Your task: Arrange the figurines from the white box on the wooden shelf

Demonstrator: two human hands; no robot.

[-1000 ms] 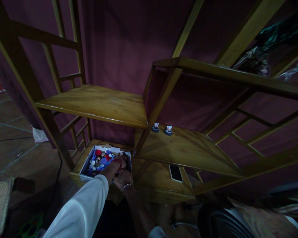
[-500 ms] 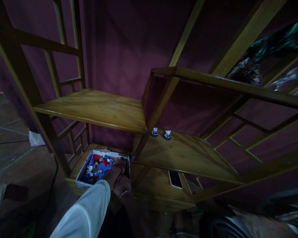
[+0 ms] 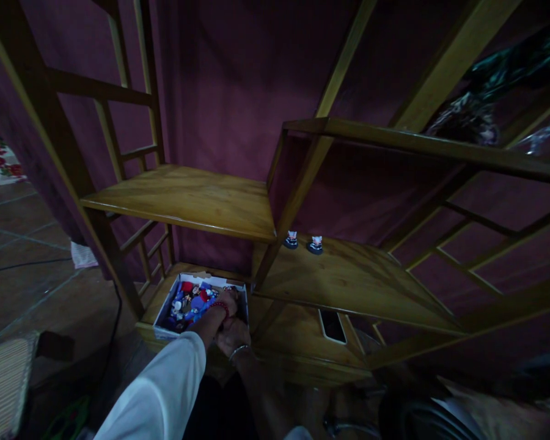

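A shallow white-rimmed box (image 3: pixel 165 311) sits on the lowest shelf at the left, full of small blue, red and white pieces (image 3: pixel 195 302) whose kind I cannot make out. My left hand (image 3: pixel 230 300), with a red bead bracelet and a white sleeve, reaches into the box's right side. Its fingers are hidden among the pieces. My right hand (image 3: pixel 234 337), wearing a silver bracelet, is just below it at the box's front right corner. Its fingertips are dark and partly covered, so their grip is unclear.
Two small figurines (image 3: pixel 291 239) (image 3: pixel 315 245) stand on the right middle shelf (image 3: pixel 348 287). A phone (image 3: pixel 333 326) lies on the lower shelf. Wooden posts (image 3: pixel 297 201) divide the unit. A person's arm (image 3: pixel 481 403) shows at lower right, and a woven seat (image 3: pixel 7 385) at lower left.
The whole view has shifted, so the shelf and box appear slightly farther right. Both hands stay at the box's right side, with little visible movement.
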